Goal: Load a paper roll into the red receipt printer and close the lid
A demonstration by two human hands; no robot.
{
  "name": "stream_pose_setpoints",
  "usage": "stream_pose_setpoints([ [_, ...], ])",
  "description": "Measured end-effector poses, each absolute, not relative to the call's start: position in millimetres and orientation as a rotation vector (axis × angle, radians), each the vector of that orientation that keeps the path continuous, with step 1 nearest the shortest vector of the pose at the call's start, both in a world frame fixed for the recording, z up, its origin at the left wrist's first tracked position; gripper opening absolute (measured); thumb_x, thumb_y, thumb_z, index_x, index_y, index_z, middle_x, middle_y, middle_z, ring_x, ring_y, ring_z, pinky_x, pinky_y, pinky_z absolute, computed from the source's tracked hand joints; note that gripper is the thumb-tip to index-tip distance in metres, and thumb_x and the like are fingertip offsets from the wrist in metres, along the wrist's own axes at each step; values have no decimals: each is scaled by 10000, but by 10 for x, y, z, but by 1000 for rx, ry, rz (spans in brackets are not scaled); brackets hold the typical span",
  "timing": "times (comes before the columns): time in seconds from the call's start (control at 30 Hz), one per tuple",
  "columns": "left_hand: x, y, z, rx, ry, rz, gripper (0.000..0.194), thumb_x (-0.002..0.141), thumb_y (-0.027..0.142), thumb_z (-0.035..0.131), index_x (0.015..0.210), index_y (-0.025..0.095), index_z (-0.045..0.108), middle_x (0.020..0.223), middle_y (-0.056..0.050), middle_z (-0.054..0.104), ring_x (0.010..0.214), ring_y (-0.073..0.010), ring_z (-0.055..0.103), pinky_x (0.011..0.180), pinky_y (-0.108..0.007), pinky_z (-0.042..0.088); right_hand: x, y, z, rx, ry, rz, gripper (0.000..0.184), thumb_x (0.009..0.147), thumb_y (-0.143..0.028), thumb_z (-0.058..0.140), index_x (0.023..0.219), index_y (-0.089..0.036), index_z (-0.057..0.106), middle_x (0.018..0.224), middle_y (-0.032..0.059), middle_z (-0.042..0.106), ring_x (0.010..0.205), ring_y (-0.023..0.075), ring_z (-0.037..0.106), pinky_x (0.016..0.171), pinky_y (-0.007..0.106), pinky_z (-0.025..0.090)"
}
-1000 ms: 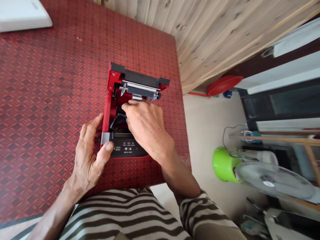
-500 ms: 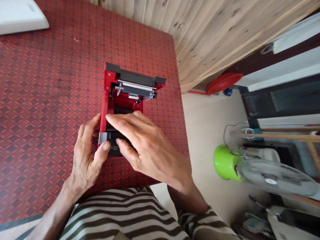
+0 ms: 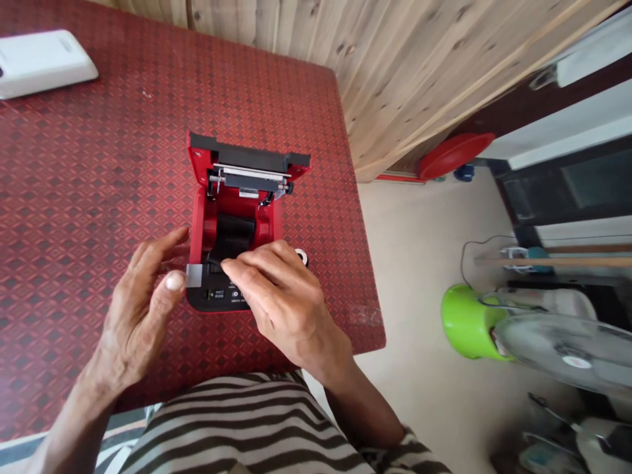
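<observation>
A small red and black printer [image 3: 197, 227] stands on the table with its lid [image 3: 251, 155] raised, showing a roller and metal parts under it. Inside its red compartment lies a glossy black strip [image 3: 236, 230], curving toward the front panel. My right hand [image 3: 291, 303] is closed, fingertips pinched at the near edge of this strip; the fingers hide part of the panel. My left hand [image 3: 143, 303] is open beside the printer's left side, its thumb close to a pale grey tab [image 3: 194, 275] on the front corner. Behind my right hand a white ring-shaped thing [image 3: 301, 257] partly shows.
The table [image 3: 123, 158] has a red patterned cover. A white device [image 3: 47, 62] lies at its far left. Wooden boards [image 3: 276, 29] border the far edge. On the floor at the right are a green bucket [image 3: 467, 322], a fan [image 3: 563, 345] and a red basin [image 3: 454, 156].
My left hand has let go of the printer's corner and drawn back left. My right hand has come nearer, fingers curling together, uncovering the black strip. The view has shifted slightly.
</observation>
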State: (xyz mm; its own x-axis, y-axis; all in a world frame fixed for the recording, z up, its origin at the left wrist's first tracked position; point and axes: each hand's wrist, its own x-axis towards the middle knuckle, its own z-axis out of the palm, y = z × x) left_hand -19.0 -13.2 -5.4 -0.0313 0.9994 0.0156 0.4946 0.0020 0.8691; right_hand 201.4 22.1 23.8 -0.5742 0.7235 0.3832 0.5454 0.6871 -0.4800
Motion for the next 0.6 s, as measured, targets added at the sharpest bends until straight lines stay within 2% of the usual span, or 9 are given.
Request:
stream_pose_setpoints([
  [0.2,-238,221,90,1684,1689,1043,583,1025,575,569,1494,230,601,1327,-129,717,1179,-300,719,990,-497,587,2121,127,273,-1090,-2264,414,257,1065,-59,528,1231,-163,695,1024,72,773,968,192,643,883,374,561],
  [0.4,-159,435,333,2205,1789,1119,535,944,443,744,1432,241,658,1342,-90,719,1242,-302,662,1177,-544,487,2112,93,264,-1142,-2208,408,273,1055,-42,535,1223,-184,698,1045,53,791,963,185,660,952,406,542],
  [0.5,-148,560,381,2300,1752,1061,519,956,478,722,1415,246,663,1315,-68,721,1271,-295,655,1204,-561,462,2094,117,274,-1159,-2228,395,249,1056,-50,546,1204,-166,708,1023,53,794,969,194,636,927,394,540],
  [0.6,-121,705,421,2258,1783,1046,516,955,578,683,1365,265,696,1279,-20,726,1246,-277,653,1176,-544,503,2087,146,289,-1183,-2265,362,252,1061,-46,521,1199,-140,709,1004,63,787,947,206,612,884,392,534],
])
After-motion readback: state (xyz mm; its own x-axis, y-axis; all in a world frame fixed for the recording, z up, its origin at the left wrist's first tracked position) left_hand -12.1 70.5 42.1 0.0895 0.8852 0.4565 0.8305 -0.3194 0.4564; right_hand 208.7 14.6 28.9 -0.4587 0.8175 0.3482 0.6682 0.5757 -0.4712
